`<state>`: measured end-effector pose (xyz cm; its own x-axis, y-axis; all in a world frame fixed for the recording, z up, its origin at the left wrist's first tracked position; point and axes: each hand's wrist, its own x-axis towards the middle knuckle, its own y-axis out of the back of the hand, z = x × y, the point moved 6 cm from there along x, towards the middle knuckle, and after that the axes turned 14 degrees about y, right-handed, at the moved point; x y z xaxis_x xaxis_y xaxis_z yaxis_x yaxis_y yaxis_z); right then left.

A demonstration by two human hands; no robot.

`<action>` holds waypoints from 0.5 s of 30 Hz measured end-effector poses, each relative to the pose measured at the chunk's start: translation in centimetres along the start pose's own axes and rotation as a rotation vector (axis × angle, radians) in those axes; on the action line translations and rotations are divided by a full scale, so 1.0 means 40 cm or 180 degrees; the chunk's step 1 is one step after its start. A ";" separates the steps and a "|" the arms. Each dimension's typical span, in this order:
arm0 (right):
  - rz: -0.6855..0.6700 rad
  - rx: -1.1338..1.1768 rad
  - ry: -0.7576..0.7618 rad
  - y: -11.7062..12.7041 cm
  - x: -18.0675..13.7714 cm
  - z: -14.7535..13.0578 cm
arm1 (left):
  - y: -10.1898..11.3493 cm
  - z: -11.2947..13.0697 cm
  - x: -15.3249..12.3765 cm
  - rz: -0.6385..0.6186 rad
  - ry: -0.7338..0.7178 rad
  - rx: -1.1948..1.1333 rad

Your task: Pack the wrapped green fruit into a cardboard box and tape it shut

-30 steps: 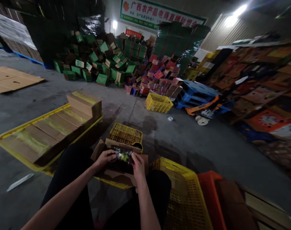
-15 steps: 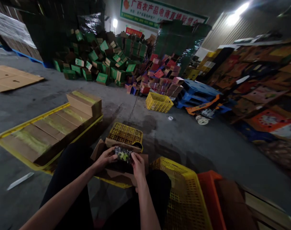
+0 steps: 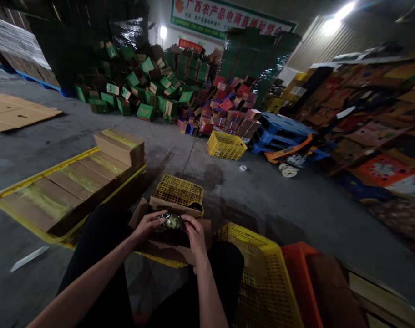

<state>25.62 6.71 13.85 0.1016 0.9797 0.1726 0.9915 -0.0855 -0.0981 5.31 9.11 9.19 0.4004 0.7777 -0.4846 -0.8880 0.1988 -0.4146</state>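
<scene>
Pinched nearly closed, my left hand and right hand hold opposite ends of plastic-wrapped packet; open carton beneath grip. Best: even pull, light pressure.

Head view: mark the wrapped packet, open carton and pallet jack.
wrapped packet point(image 3: 173, 222): head view, its greenish middle
open carton point(image 3: 171, 251): head view, its near flap
pallet jack point(image 3: 297, 148): head view, its orange body

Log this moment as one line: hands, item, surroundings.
left hand: holds clear-wrapped green item | right hand: holds its other end | open cardboard box: below hands | taped cartons: in yellow crate
</scene>
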 end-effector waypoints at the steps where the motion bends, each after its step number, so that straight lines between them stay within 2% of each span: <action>1: -0.0023 -0.0094 0.0041 -0.001 0.002 -0.005 | 0.002 -0.002 0.003 0.0024 0.0036 -0.0041; 5: -0.0063 -0.0375 0.0132 -0.004 0.007 -0.014 | 0.001 -0.006 0.012 -0.0009 0.0165 -0.0316; 9: 0.0115 -0.0454 0.0110 0.008 0.009 -0.003 | -0.014 0.005 0.004 -0.0206 0.0141 -0.0459; 15: 0.0175 -0.0566 0.0119 0.022 0.009 0.008 | -0.035 0.015 -0.005 -0.0299 -0.0086 -0.0089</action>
<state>26.52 7.06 13.50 0.1556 0.9656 0.2085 0.9828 -0.1726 0.0660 6.33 9.04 10.32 0.4750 0.7722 -0.4219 -0.8401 0.2551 -0.4788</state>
